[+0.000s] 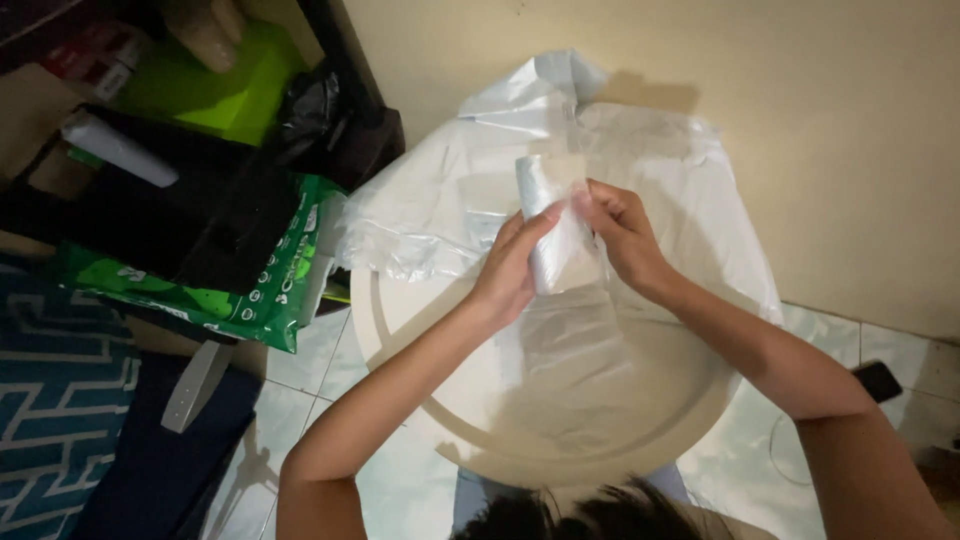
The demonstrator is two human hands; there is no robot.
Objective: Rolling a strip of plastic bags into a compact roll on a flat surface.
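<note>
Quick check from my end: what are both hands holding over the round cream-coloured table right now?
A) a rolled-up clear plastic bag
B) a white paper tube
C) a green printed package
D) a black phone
A: the left hand and the right hand both pinch a rolled-up clear plastic bag above the round cream-coloured table, with more loose clear plastic sheets spread behind it.

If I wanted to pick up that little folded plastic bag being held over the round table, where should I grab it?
Probably by the lower end of the folded plastic bag, coming from below on the near side. It stands upright as a narrow strip; the left hand and right hand pinch its middle and top, so only the bottom hangs free above the round table.
</note>
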